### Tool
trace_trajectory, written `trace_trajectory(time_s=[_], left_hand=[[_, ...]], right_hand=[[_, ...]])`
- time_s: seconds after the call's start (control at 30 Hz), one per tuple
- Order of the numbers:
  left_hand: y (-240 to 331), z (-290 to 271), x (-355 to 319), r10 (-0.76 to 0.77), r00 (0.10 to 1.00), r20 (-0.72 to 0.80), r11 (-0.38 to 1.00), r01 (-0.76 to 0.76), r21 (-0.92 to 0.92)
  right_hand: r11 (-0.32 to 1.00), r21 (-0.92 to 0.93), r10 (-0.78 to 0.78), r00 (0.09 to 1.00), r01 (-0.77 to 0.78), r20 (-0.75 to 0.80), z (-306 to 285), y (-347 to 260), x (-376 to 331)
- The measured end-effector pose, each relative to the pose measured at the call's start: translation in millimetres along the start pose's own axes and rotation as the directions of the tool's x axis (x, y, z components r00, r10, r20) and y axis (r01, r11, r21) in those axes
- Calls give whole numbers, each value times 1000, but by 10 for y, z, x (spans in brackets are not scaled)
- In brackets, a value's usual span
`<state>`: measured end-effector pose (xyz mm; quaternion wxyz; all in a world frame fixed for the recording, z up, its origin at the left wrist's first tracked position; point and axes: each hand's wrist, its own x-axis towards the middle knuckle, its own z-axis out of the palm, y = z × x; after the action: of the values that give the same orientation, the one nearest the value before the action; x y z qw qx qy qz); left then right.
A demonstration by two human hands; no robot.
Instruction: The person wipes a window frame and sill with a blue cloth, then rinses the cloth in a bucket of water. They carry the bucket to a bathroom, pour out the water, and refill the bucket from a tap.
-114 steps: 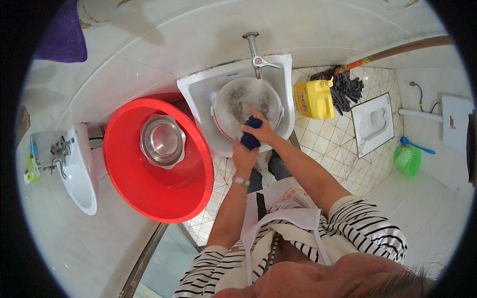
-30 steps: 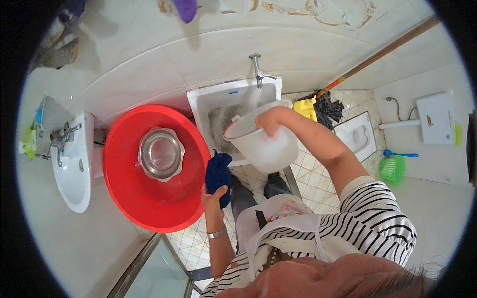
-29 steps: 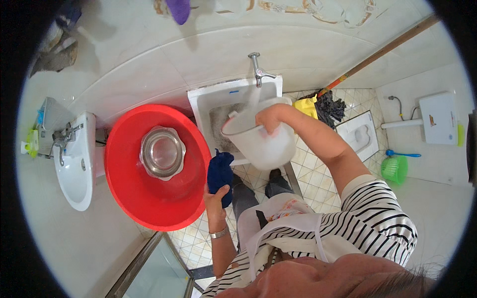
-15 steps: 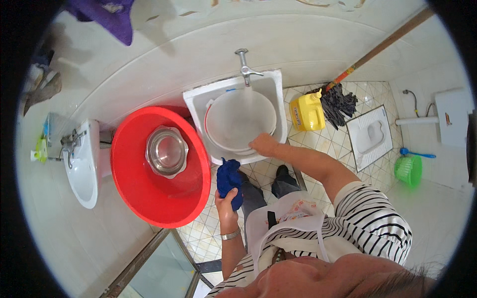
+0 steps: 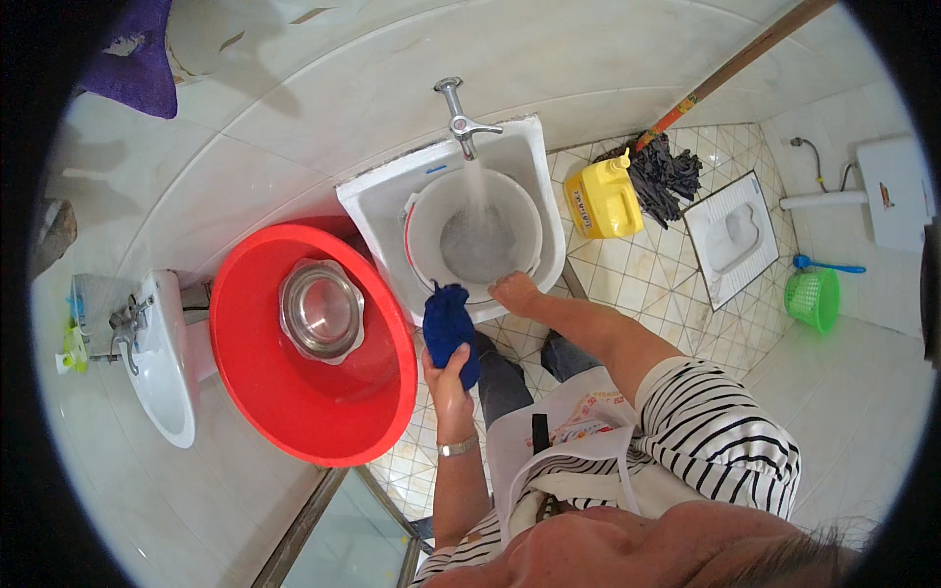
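Observation:
A white bucket (image 5: 431,211) stands in the low white floor sink (image 5: 372,201) under the metal tap (image 5: 459,116), and water streams from the tap into it. My right hand (image 5: 514,291) grips the bucket's near rim. My left hand (image 5: 446,370) holds a dark blue cloth (image 5: 447,318) just in front of the sink, beside the red basin (image 5: 294,392).
A steel bowl (image 5: 321,310) lies in the big red basin. A white washbasin (image 5: 162,353) hangs at the left. A yellow jug (image 5: 600,199), a dark mop (image 5: 667,171), a squat toilet (image 5: 730,235) and a green basket (image 5: 814,297) stand at the right.
The bucket, lifted and tipped a second ago, has come down upright into the sink, and water now runs into it. My left hand stays low with the cloth.

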<state>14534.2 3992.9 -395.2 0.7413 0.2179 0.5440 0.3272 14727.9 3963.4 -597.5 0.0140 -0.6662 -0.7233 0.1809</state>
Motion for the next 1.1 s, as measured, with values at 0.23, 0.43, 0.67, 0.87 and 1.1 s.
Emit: trace_trajectory(time_s=[0.23,0.43,0.67,0.87,1.1], left_hand=[[5,469,593,-99,995,1,995,99,-4],[49,47,708,-140,985,96,979,124,165],[-268,-1004,190,-249,955,-158,954,271,132],[-344,-1628,-245,-284,950,-129,903,310,298],[-141,-1980,-369,-271,957,-102,868,288,403]], right_hand=[[990,-141,21,977,9,213,-132,-136,115],[997,-74,11,997,-16,-71,-272,-143,-160],[977,129,182,981,-172,-68,-850,-398,-660],[899,103,347,836,-426,425,-1121,-564,-1249],[891,220,319,893,-397,318,-1097,-491,-1775]])
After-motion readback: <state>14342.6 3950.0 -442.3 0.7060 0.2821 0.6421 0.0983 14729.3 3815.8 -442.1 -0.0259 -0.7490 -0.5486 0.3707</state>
